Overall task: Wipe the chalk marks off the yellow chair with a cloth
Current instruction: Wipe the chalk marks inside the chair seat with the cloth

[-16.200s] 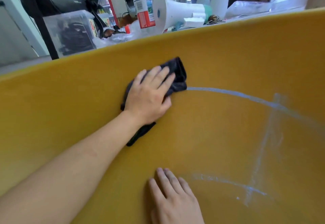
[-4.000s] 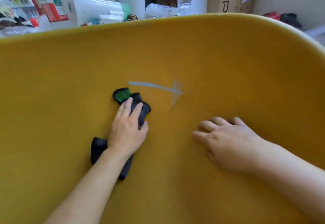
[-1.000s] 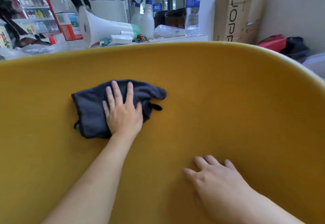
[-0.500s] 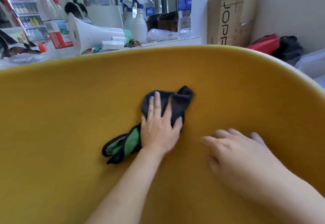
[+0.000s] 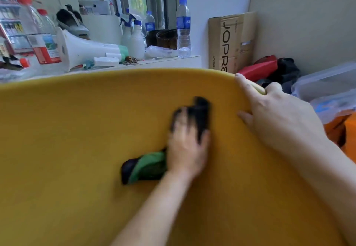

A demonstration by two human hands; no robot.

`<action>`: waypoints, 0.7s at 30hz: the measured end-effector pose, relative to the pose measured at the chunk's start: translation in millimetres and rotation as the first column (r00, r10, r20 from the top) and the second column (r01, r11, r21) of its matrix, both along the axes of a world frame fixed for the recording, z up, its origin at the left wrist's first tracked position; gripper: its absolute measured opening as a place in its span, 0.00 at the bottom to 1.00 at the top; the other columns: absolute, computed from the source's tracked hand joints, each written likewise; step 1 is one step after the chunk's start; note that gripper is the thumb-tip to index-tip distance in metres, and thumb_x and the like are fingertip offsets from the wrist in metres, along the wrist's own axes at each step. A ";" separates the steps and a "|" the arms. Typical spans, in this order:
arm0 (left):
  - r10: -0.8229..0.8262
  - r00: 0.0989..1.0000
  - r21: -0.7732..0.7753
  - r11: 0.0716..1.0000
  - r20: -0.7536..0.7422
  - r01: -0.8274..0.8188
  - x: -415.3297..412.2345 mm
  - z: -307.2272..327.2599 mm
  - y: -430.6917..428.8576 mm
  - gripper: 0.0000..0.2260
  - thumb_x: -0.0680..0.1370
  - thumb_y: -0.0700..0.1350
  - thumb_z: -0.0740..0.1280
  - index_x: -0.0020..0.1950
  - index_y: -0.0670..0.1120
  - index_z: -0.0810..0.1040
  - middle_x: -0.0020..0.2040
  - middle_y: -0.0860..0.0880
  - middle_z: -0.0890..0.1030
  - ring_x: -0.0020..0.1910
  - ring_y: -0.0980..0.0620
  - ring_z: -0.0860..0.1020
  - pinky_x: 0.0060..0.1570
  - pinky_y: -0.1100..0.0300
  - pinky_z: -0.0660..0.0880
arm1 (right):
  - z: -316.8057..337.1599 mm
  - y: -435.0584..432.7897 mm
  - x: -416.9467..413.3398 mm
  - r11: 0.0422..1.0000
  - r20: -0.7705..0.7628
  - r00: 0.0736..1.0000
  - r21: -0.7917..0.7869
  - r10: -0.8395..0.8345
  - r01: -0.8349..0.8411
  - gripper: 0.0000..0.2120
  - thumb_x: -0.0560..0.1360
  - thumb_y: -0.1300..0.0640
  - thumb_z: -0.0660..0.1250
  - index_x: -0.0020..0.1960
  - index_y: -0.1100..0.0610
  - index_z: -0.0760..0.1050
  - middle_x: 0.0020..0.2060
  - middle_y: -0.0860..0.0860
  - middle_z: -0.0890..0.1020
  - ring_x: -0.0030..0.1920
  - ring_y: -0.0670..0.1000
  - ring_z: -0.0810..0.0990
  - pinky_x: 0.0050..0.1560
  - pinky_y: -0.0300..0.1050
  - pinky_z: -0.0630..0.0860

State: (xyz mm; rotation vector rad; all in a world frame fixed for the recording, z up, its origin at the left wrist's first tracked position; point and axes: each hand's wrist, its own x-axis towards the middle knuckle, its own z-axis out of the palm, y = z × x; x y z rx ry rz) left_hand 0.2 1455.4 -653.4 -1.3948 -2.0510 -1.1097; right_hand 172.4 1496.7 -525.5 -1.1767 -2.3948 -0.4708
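The yellow chair fills most of the head view, and I see no chalk marks on its surface. My left hand presses flat, fingers straight, on a dark cloth with a green patch near the middle right of the chair's inner face. Hand and cloth are motion-blurred. The cloth's dark end sticks out above my fingertips and the green end trails to the lower left. My right hand grips the chair's upper right rim, fingers curled over the edge and thumb on the inner face.
Behind the chair a ledge holds a white megaphone, spray bottles and a water bottle. A cardboard box, a red bag and clear plastic bins stand at the right.
My left hand has slid the cloth to the right across the chair. My right hand has left the chair's inner face and taken hold of the upper right rim.
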 end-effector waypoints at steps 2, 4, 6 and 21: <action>-0.262 0.960 -0.136 0.959 -0.098 0.248 42.2 -4.9 -6.1 0.26 0.81 0.58 0.48 0.77 0.49 0.55 0.77 0.47 0.58 0.76 0.48 0.56 0.71 0.46 0.61 | -1.8 1.8 6.8 1.000 -0.027 1.000 0.016 0.010 -0.010 0.34 0.79 0.40 0.53 0.76 0.41 0.35 0.50 0.55 0.69 0.37 0.53 0.70 0.29 0.44 0.67; -0.363 0.904 -0.199 0.926 -0.227 0.322 14.8 2.6 -8.0 0.24 0.81 0.55 0.51 0.77 0.52 0.55 0.78 0.50 0.57 0.76 0.51 0.55 0.70 0.46 0.60 | -2.0 2.7 10.3 1.000 -0.030 0.999 0.020 0.019 -0.018 0.35 0.79 0.41 0.53 0.76 0.41 0.34 0.49 0.54 0.68 0.37 0.53 0.70 0.30 0.45 0.69; -0.198 0.940 -0.123 0.978 -0.279 0.170 -47.9 15.3 -4.8 0.25 0.78 0.49 0.55 0.76 0.50 0.59 0.76 0.47 0.61 0.74 0.46 0.61 0.68 0.41 0.65 | -2.7 2.2 8.4 1.000 -0.011 1.000 0.024 0.016 -0.016 0.34 0.79 0.42 0.53 0.76 0.41 0.33 0.46 0.53 0.65 0.37 0.52 0.69 0.30 0.45 0.70; -0.160 0.912 0.061 0.978 -0.379 0.197 -15.9 99.2 47.4 0.22 0.79 0.54 0.54 0.69 0.47 0.71 0.68 0.47 0.74 0.69 0.46 0.68 0.71 0.46 0.58 | -3.0 7.4 7.8 0.998 -0.058 0.998 -0.062 0.014 -0.017 0.30 0.80 0.51 0.50 0.75 0.52 0.36 0.60 0.50 0.69 0.50 0.49 0.76 0.38 0.40 0.72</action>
